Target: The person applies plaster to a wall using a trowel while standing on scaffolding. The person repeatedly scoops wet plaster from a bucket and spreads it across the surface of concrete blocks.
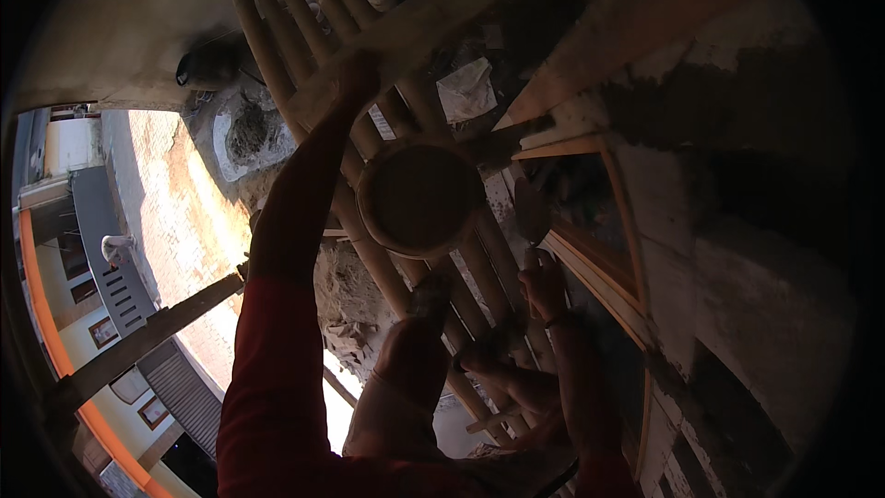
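My left hand (358, 78) is stretched out far ahead, closed at the near edge of a long, pale board (424, 23); shadow hides how its fingers lie. My right hand (544, 284), lower and to the right, is wrapped around the handle of a trowel (532, 210), whose blade points away from me beside a window frame. Between the two hands a round bucket (402, 247) rests on bamboo poles, with dark grey material inside. My bare feet and legs are on the same poles, just nearer than the bucket.
Bamboo poles (267, 55) form the narrow platform under me. A wooden window frame (622, 221) and rough wall (737, 314) stand close on the right. Far below left lie a heap of grey mix (247, 129) and a sunlit paved lane (175, 194). A beam (152, 337) crosses the lower left.
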Demonstrator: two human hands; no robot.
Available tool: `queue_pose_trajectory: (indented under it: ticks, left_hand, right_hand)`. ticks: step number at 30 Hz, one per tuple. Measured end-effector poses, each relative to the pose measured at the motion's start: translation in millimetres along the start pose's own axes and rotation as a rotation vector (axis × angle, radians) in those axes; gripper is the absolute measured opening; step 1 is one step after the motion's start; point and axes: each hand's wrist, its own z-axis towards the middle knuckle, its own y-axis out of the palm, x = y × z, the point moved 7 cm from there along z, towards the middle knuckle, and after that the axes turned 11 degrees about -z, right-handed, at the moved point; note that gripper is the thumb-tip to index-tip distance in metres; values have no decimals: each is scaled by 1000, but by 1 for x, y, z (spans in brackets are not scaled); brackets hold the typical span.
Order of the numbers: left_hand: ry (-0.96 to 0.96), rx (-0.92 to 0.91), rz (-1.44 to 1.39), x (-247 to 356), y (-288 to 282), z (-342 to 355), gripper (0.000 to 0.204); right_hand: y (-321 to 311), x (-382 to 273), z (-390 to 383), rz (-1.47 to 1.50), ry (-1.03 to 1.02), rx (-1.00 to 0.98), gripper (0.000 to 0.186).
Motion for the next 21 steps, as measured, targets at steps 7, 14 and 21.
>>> queue_pose_trajectory:
  ticks: [7, 14, 21]
  left_hand:
    - [-337, -153, 130, -108, 89, -17, 29]
    - [-522, -153, -50, -150, 144, -56, 33]
    - [-551, -123, -83, -182, 147, -64, 37]
  right_hand:
    - [85, -24, 28, 555, 137, -174, 41]
    - [68, -36, -7, 142, -147, 222, 41]
    - [101, -89, -17, -344, -319, -36, 56]
